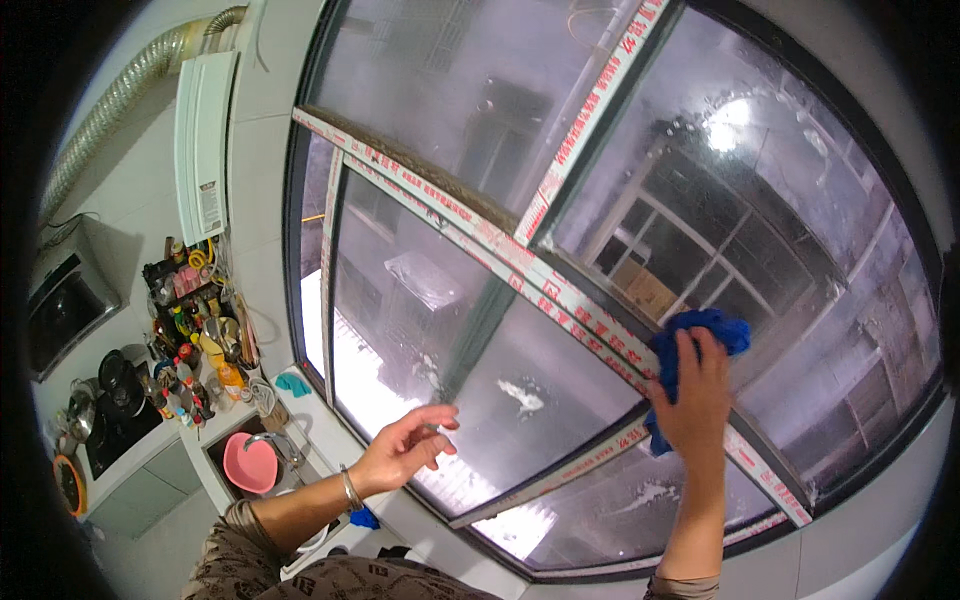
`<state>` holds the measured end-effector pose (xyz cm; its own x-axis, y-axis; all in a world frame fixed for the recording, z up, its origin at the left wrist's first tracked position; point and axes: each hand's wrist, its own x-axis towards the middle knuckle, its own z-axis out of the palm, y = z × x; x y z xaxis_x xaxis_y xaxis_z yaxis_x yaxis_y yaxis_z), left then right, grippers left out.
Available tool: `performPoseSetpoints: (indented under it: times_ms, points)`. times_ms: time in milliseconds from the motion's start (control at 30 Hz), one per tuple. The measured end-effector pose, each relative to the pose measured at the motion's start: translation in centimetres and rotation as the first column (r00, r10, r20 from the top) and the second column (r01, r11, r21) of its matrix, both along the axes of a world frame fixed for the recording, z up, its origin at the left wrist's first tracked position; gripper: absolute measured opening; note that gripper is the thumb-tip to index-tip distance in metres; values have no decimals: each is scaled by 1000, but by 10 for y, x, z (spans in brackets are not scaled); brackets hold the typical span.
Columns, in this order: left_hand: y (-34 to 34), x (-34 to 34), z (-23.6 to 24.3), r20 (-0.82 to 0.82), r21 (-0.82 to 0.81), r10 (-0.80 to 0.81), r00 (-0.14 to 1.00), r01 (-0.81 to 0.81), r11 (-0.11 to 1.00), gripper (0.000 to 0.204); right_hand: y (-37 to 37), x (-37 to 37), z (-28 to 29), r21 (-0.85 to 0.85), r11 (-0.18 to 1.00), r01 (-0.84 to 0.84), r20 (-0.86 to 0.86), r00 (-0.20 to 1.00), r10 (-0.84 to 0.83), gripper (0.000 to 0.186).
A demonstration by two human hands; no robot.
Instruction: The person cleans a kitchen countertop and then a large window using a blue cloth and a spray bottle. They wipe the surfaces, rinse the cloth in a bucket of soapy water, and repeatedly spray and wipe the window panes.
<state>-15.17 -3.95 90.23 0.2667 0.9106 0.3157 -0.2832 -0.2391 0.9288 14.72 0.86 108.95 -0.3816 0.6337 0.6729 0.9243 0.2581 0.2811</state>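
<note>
A large window (590, 120) has metal frames with red-printed tape along their bars. My right hand (690, 390) grips a bright blue cloth (712, 330), pressed at the middle crossbar on the right side, below the upper right pane. My left hand (405, 452) is open, fingers loosely bent and apart, in front of the lower left pane, with a bracelet on the wrist; it holds nothing. The panes show white smears and droplets.
At left are a counter with a sink holding a pink basin (250, 463), a faucet (270, 440), several bottles and jars (200, 350), a stove (110, 430), a range hood (75, 305) and a teal cloth (293, 385) on the sill.
</note>
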Motion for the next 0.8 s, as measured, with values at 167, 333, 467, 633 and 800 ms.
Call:
performPoseSetpoints:
  times_ms: [167,333,467,633,800]
  points:
    - [4,-1,12,40,2,-32,999,32,999,31,62,-106,2,32,960,-278,-30,960,279,44]
    - [37,-21,21,-99,337,184,978,-141,931,37,111,-149,6,141,926,-350,4,936,353,27]
    - [134,-126,117,-507,735,856,100,-469,490,55,110,-135,6,121,902,-414,25,910,414,28]
    - [177,-201,203,-729,640,658,-191,-529,556,61,101,-147,12,72,923,-377,-40,924,381,28]
    - [196,-198,198,-751,610,638,-171,-549,571,52,94,-154,7,7,956,-292,-86,953,291,24]
